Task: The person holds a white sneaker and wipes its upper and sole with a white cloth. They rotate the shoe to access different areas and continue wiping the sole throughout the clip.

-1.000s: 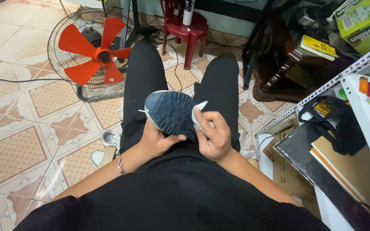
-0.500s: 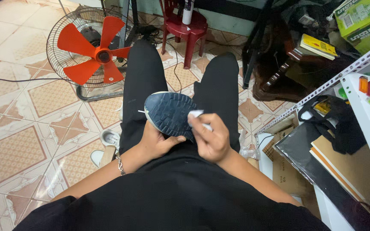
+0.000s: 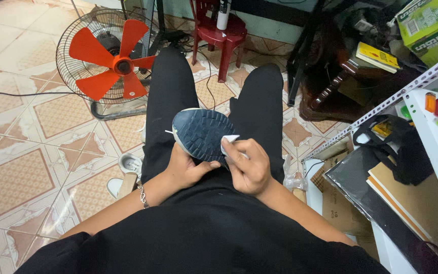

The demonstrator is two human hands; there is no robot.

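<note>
— The shoe?
— Matt ridged rubber sole; beside it, a soft white cloth.
— Left of the shoe?
— Glossy floor tiles, a wire-caged fan with shiny plastic blades.

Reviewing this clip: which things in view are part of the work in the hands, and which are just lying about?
In hand:
- dark blue shoe with ridged sole, gripped by left hand
- small white wipe, pressed to the sole by right hand

Lying about:
- floor fan with orange blades
- dark red plastic stool
- yellow book
- black bag
</note>
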